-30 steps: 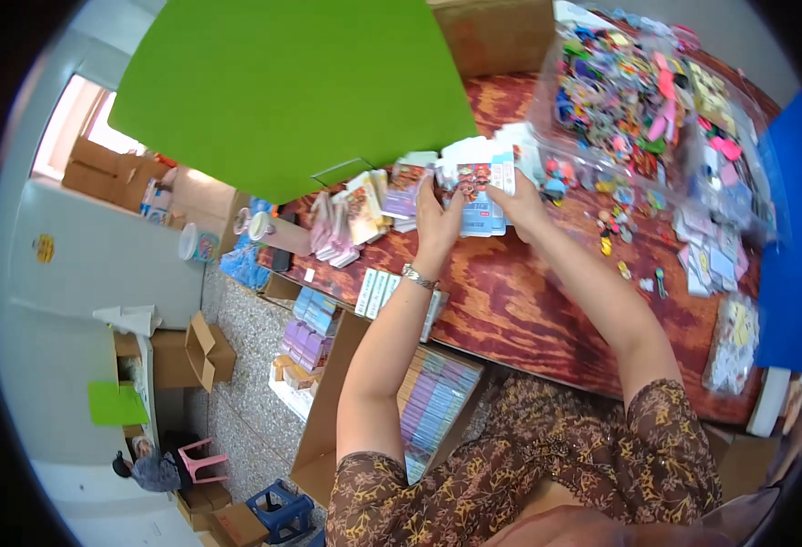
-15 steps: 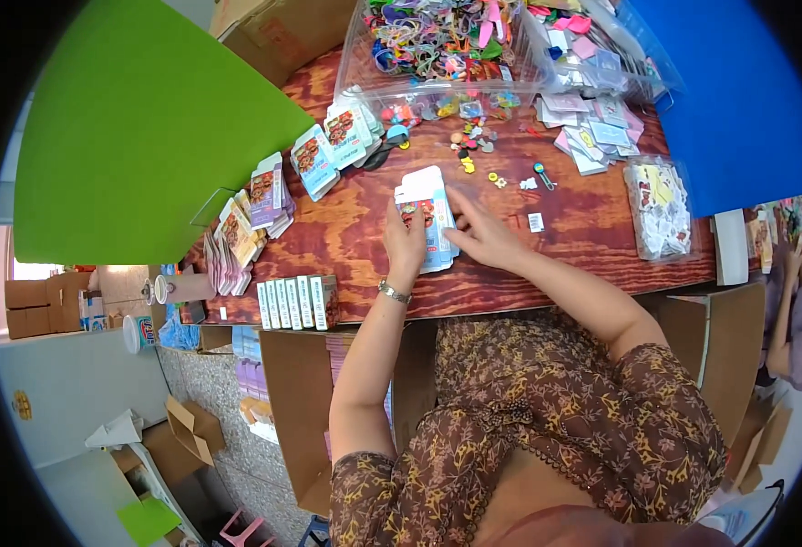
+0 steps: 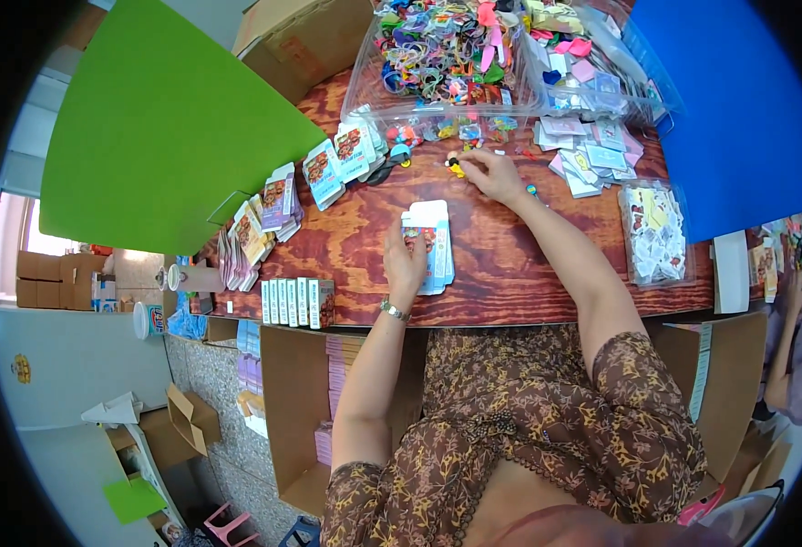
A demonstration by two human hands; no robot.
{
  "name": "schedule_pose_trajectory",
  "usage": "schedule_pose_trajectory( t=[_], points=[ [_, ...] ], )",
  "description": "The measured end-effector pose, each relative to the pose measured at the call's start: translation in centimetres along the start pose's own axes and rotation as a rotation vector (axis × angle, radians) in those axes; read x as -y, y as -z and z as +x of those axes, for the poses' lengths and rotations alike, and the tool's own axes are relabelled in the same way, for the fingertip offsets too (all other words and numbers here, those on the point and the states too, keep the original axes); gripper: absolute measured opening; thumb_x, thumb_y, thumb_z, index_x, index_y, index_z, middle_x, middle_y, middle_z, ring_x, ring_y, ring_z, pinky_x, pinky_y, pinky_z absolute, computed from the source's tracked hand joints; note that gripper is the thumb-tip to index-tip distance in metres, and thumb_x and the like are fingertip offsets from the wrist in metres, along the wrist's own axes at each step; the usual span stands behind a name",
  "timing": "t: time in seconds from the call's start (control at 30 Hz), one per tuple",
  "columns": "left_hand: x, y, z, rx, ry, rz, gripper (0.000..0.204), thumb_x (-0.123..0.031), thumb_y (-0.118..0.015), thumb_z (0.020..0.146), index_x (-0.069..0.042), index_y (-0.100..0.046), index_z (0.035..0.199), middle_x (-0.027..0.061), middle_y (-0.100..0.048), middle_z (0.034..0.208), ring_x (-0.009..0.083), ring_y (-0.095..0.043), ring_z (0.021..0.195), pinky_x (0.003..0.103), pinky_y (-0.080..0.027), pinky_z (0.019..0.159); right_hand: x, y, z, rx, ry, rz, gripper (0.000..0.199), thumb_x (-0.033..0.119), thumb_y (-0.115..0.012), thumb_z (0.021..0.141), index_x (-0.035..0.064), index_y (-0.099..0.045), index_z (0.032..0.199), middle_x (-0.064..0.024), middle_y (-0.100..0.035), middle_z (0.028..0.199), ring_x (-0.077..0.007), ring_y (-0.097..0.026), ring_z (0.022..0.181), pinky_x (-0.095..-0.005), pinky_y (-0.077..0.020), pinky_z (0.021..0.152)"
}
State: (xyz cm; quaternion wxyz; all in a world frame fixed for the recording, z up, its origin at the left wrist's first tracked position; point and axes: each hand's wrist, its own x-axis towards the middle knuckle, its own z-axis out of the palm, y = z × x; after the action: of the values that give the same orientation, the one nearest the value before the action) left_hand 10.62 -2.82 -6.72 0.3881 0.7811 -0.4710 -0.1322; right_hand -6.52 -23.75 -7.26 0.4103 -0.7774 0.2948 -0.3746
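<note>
My left hand (image 3: 405,264) holds a small stack of light-blue printed cartons (image 3: 436,260) upright-on to me on the table, its thumb on the front and its fingers along the left edge. The top carton's white flap lies open at the far end. My right hand (image 3: 497,176) is stretched farther out, its thumb and fingertips pinched at small yellow, black and beige trinkets (image 3: 457,169). The palm and forearm cover part of the tabletop, and a small blue-green piece (image 3: 532,190) peeks out beside the forearm.
Clear bins of colourful trinkets (image 3: 447,55) stand at the back. Loose cards (image 3: 592,155) and a clear tub of small pieces (image 3: 658,232) lie right. Carton stacks (image 3: 278,196) and a row of upright boxes (image 3: 297,303) are left. Green (image 3: 164,137) and blue (image 3: 729,118) panels flank the table.
My right hand has left the cartons and moved away from me to the small trinkets, pinching there. My left hand stays on the cartons. The whole view has shifted slightly.
</note>
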Motion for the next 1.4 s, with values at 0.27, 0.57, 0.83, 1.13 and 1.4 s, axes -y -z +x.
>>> schedule_pose_trajectory(
  t=[0.27, 0.57, 0.83, 1.13, 1.4],
  points=[
    [-1.6, 0.5, -0.7, 0.11, -0.127, 0.142, 0.059, -0.019, -0.062, 0.095, 0.005, -0.044, 0.145, 0.0255, -0.058, 0.111, 0.04, -0.06, 0.1, 0.048, -0.05, 0.086, -0.1, 4.5, -10.5, -0.19, 0.044, -0.741, 0.061, 0.028, -0.067, 0.094, 0.007, -0.046, 0.148, -0.027, -0.041, 0.15, -0.0459, -0.041, 0.138, -0.0539, -0.0371, 0.112],
    [-3.5, -0.7, -1.5, 0.218, -0.22, 0.163, 0.112, -0.057, -0.082, 0.075, 0.013, -0.033, 0.148, 0.0315, -0.046, 0.134, 0.0455, -0.049, 0.118, 0.052, -0.041, 0.105, -2.2, -3.9, 0.5, -0.102, 0.039, -0.691, 0.052, 0.019, -0.064, 0.093, 0.0078, -0.052, 0.143, -0.0257, -0.047, 0.142, -0.0452, -0.042, 0.136, -0.049, -0.0365, 0.114],
    [-4.5, -0.8, -1.4, 0.304, -0.339, 0.365, 0.131, -0.049, -0.092, 0.06, 0.015, -0.022, 0.15, 0.0276, -0.046, 0.133, 0.0425, -0.048, 0.115, 0.049, -0.043, 0.101, -1.7, 2.2, -4.0, -0.211, 0.141, -0.406, 0.032, 0.011, -0.066, 0.09, 0.0092, -0.067, 0.122, -0.0164, -0.062, 0.118, -0.0365, -0.059, 0.111, -0.0474, -0.0481, 0.095],
    [-5.0, -0.8, -0.9, 0.297, -0.348, 0.36, 0.13, -0.046, -0.093, 0.06, 0.009, -0.022, 0.154, 0.0263, -0.048, 0.133, 0.0424, -0.051, 0.115, 0.051, -0.046, 0.097, 0.8, 0.3, -1.3, 0.028, -0.234, -0.71, 0.02, 0.028, -0.072, 0.089, 0.0115, -0.069, 0.1, -0.0139, -0.063, 0.104, -0.0325, -0.064, 0.103, -0.0471, -0.0532, 0.084],
    [-4.2, 0.7, -1.2, 0.251, -0.309, 0.201, 0.127, -0.043, -0.094, 0.061, 0.009, -0.023, 0.153, 0.0283, -0.045, 0.141, 0.0436, -0.049, 0.122, 0.05, -0.039, 0.107, -1.8, 1.9, -4.6, -0.119, -0.146, -0.243, 0.022, 0.017, -0.07, 0.091, 0.0077, -0.067, 0.11, -0.0156, -0.063, 0.107, -0.0349, -0.065, 0.098, -0.045, -0.0522, 0.084]
  ],
)
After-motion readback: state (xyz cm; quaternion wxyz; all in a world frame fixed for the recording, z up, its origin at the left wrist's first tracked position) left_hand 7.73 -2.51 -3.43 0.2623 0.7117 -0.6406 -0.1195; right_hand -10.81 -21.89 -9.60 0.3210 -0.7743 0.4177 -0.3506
